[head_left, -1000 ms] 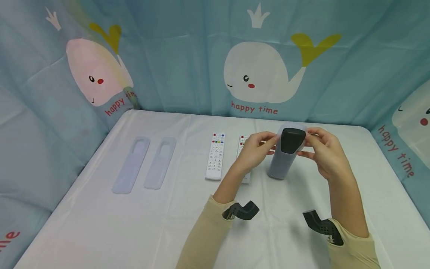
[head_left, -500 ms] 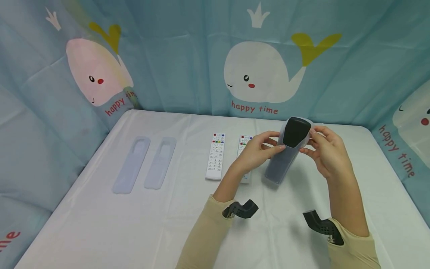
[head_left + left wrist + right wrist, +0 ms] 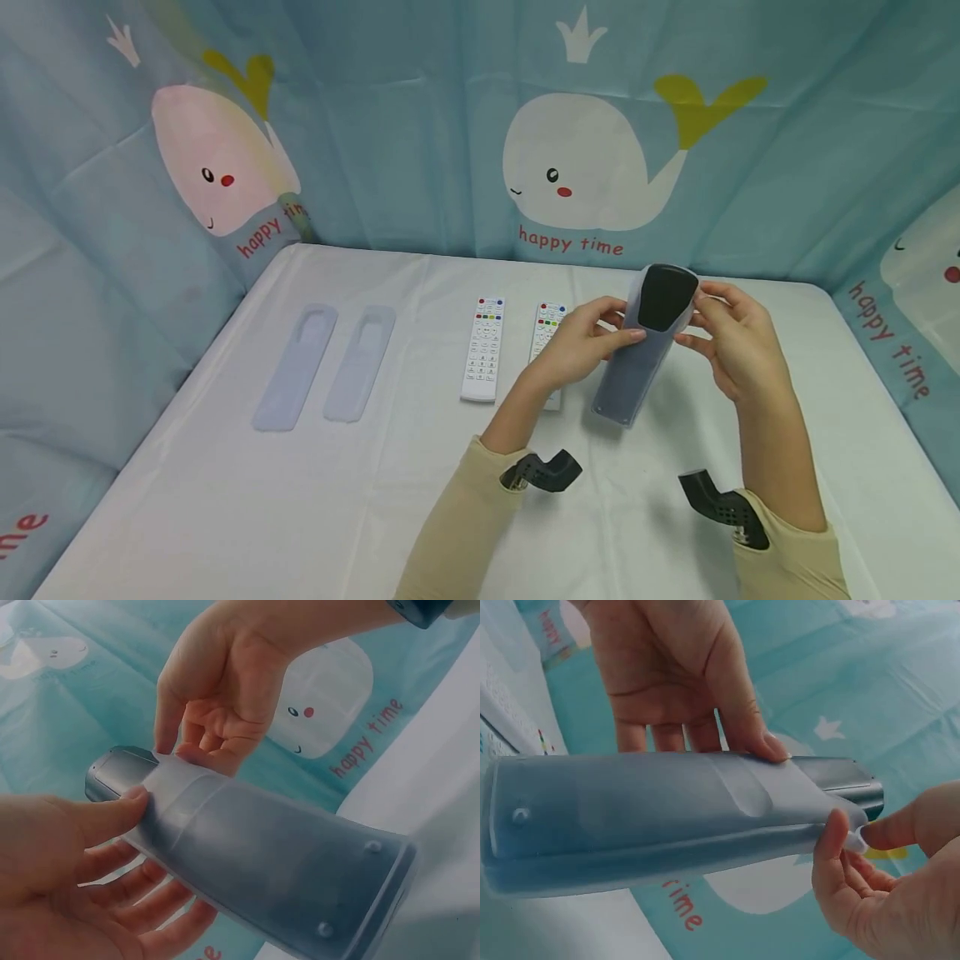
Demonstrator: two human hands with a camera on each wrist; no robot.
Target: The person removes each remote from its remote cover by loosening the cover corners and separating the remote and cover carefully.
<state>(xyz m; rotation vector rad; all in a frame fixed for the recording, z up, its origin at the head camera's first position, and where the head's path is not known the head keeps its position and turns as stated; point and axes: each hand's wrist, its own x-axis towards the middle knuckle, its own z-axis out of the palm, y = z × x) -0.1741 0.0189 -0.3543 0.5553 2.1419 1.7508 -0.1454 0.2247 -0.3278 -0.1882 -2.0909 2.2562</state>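
A black remote control sits inside a translucent silicone sleeve, its dark top end showing through the sleeve's opening. They are held tilted over the table, the closed end lower and nearer me. My left hand grips the left side, the thumb lying across the sleeve just below the opening. On the other side, my right hand pinches the sleeve's edge near the opening; the right wrist view shows a bit of the edge pulled out between thumb and finger. The remote's bare end pokes out in the left wrist view.
Two white remote controls lie on the white tablecloth: one in full view, the other partly behind my left hand. Two flat translucent sleeves lie farther left. A blue whale-print curtain hangs behind the table.
The sleeved remote has tipped, showing more of its face, and its lower end has come toward me. My left thumb has moved onto that face. My right hand stays at the right edge.
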